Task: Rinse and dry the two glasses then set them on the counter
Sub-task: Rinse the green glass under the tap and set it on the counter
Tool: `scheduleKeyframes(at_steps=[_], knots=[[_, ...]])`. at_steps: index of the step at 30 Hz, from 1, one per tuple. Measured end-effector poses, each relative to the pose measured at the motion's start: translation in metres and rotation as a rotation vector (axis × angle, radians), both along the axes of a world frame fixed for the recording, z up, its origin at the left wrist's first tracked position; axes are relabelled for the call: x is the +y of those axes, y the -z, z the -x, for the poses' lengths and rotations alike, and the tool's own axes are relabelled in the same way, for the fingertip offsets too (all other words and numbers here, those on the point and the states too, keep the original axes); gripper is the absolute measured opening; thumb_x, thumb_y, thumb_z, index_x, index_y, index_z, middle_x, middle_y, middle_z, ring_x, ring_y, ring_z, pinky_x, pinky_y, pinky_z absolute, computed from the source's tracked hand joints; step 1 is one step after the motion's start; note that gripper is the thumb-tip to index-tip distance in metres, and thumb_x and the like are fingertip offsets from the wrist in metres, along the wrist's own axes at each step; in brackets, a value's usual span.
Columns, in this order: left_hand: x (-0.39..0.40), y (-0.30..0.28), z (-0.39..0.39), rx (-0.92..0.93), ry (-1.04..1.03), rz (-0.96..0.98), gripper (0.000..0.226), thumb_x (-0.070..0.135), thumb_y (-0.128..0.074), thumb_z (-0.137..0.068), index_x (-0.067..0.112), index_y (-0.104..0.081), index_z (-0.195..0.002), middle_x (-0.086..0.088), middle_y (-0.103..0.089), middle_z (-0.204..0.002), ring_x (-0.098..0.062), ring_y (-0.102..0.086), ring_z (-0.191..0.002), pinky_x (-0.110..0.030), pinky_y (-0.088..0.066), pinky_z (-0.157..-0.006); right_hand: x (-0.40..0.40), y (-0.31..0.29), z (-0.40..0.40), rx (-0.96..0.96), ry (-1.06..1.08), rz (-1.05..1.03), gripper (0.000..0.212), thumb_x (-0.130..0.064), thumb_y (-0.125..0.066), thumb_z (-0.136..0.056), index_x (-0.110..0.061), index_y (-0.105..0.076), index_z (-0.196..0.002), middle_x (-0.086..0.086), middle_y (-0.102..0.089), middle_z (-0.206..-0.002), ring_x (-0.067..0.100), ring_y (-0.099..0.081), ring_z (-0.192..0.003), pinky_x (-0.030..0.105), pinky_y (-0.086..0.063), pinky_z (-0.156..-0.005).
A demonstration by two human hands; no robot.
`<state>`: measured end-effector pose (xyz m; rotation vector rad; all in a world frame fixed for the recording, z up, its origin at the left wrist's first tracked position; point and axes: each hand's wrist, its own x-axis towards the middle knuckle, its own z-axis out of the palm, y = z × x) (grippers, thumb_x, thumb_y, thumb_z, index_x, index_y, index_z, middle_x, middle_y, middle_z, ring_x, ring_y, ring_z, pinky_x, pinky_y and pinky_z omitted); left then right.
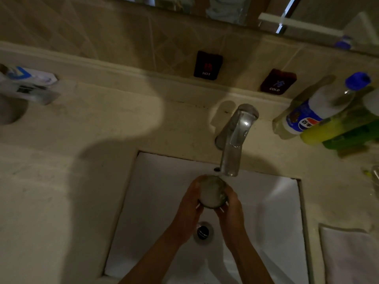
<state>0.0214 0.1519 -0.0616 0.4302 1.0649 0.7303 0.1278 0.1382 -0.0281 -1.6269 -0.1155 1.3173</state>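
Two forearms reaching up from the bottom edge over a white sink (160, 181). Below the fingers, toward the wrists: a round metal drain (203, 232) in the basin floor.

Left hand (189, 210) and right hand (230, 212) cupped round one glass (212, 192), fingers of both curled against its sides, left on the left wall, right on the right wall. Glass held above the basin, mouth turned toward the camera, inside looking cloudy or wet; too blurred to tell which.

Just beyond the fingertips: spout of a chrome tap (235, 138), its end almost over the far rim of the glass. Running water not discernible.

Right of the fingers, on the beige counter (61, 201): a folded white towel (348, 255) near the bottom corner. Farther right and beyond: a blue-capped bottle (320, 107) lying tilted, with yellow and green bottles beside it. At the right edge, something glassy, mostly cut off, not identifiable.

Far left of the fingers: a white and blue box (30, 83), blurred.

Beyond the tap, on the tiled wall: two dark tags, HOT tag (207, 65) on the left, COLD tag (277, 82) on the right. Above them, the lower edge of a mirror.
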Motion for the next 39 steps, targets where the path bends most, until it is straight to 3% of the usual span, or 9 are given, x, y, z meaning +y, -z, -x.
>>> scheduleKeyframes(at_steps=[10,14,16,19,22,28,32,35,39], knots=[[0.01,-0.003,-0.002,0.02,0.073,-0.048,0.038,0.036,-0.041,-0.106,0.025,-0.06,-0.138,0.003,-0.067,-0.136,-0.018,-0.061,-0.128,-0.043,-0.047,-0.112,0.003,0.0,-0.018,-0.118,-0.113,-0.039,0.027,-0.024,-0.046,-0.1,-0.031,-0.071,-0.106,-0.01,-0.073,-0.102,0.013,-0.069,-0.094,0.033,-0.057,-0.082],[0.023,-0.004,-0.007,0.032,0.01,-0.004,0.036,0.051,-0.063,-0.09,0.026,-0.07,-0.115,0.008,-0.076,-0.118,-0.017,-0.071,-0.109,-0.029,-0.061,-0.088,0.009,0.001,-0.016,-0.159,-0.146,-0.04,0.027,-0.023,-0.048,-0.1,-0.025,-0.069,-0.117,-0.004,-0.073,-0.108,0.018,-0.069,-0.099,0.033,-0.058,-0.081],[0.022,-0.001,-0.01,0.042,-0.032,0.046,0.031,0.051,-0.056,-0.096,0.025,-0.067,-0.109,-0.001,-0.071,-0.13,-0.017,-0.071,-0.102,-0.02,-0.06,-0.078,0.011,0.001,-0.013,-0.129,-0.134,-0.018,0.028,-0.025,-0.048,-0.099,-0.022,-0.068,-0.119,0.001,-0.072,-0.11,0.022,-0.067,-0.102,0.039,-0.056,-0.088],[0.018,-0.002,-0.003,0.039,0.056,-0.022,0.029,0.036,-0.044,-0.104,0.033,-0.068,-0.119,0.008,-0.074,-0.122,-0.01,-0.07,-0.112,-0.03,-0.056,-0.095,0.006,0.001,-0.022,-0.157,-0.192,-0.029,0.028,-0.018,-0.047,-0.101,-0.018,-0.065,-0.122,0.0,-0.071,-0.112,0.02,-0.068,-0.102,0.034,-0.059,-0.083],[0.024,-0.008,-0.008,0.036,0.052,-0.034,0.028,0.028,-0.043,-0.107,0.037,-0.069,-0.113,0.015,-0.075,-0.111,-0.01,-0.068,-0.115,-0.027,-0.056,-0.089,0.009,0.0,-0.023,-0.185,-0.152,-0.082,0.028,-0.007,-0.047,-0.1,-0.022,-0.068,-0.112,-0.011,-0.074,-0.099,0.008,-0.069,-0.095,0.021,-0.056,-0.07],[0.021,-0.009,0.007,0.036,0.107,-0.082,0.033,0.035,-0.044,-0.106,0.031,-0.065,-0.132,0.007,-0.069,-0.133,-0.012,-0.064,-0.124,-0.038,-0.05,-0.108,0.009,0.002,-0.021,-0.191,-0.186,-0.038,0.026,-0.02,-0.047,-0.101,-0.021,-0.07,-0.112,0.001,-0.074,-0.106,0.02,-0.07,-0.098,0.039,-0.059,-0.084],[0.022,0.0,-0.005,0.074,0.055,-0.028,0.033,0.037,-0.042,-0.105,0.03,-0.066,-0.126,-0.002,-0.068,-0.136,-0.01,-0.069,-0.114,-0.028,-0.058,-0.094,0.01,0.002,-0.014,-0.164,-0.127,-0.06,0.027,-0.011,-0.046,-0.1,-0.02,-0.069,-0.111,-0.008,-0.076,-0.094,0.012,-0.07,-0.091,0.026,-0.056,-0.071],[0.018,0.0,0.001,0.02,0.062,-0.017,0.04,0.039,-0.042,-0.104,0.022,-0.064,-0.133,-0.002,-0.07,-0.132,-0.019,-0.065,-0.124,-0.043,-0.05,-0.109,0.004,0.003,-0.015,-0.167,-0.166,-0.041,0.03,-0.008,-0.046,-0.101,-0.024,-0.066,-0.116,-0.015,-0.074,-0.1,0.007,-0.069,-0.096,0.019,-0.056,-0.07],[0.022,0.0,-0.004,0.031,0.017,-0.04,0.026,0.043,-0.059,-0.098,0.034,-0.073,-0.117,0.006,-0.073,-0.126,-0.02,-0.066,-0.12,-0.035,-0.056,-0.096,0.014,0.003,-0.007,-0.142,-0.061,-0.041,0.025,-0.019,-0.045,-0.101,-0.024,-0.069,-0.107,-0.001,-0.072,-0.102,0.017,-0.067,-0.094,0.038,-0.054,-0.085]])
